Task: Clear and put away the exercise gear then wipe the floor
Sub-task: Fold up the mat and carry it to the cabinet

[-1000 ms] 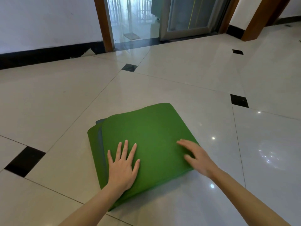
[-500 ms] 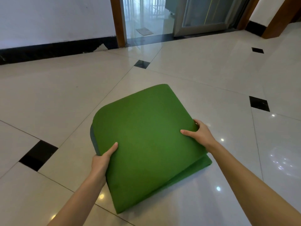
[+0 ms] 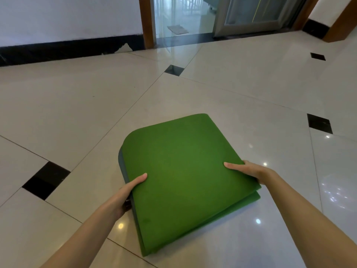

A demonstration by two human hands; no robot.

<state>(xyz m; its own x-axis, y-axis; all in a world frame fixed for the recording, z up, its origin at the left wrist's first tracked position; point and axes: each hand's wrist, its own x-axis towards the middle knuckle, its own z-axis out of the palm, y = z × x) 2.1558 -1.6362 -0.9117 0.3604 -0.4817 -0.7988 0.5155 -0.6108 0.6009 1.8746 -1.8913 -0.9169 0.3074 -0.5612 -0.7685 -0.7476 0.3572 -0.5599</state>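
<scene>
Folded green exercise mat (image 3: 185, 178) at centre frame, held above floor (image 3: 77, 113), near end tilted down toward viewer. Mat: matte foam, rounded corners, several layers visible at 4 o'clock edge, grey underside showing along 9 o'clock edge. Left hand (image 3: 125, 194) grips mat's 9 o'clock edge, thumb on top, fingers curled beneath. Right hand (image 3: 249, 170) grips 3 o'clock edge, thumb on top. Floor: glossy cream tiles with small black diamond insets. Glass door (image 3: 251, 14) at 1 o'clock, black skirting (image 3: 67, 47) at 11 o'clock.
</scene>
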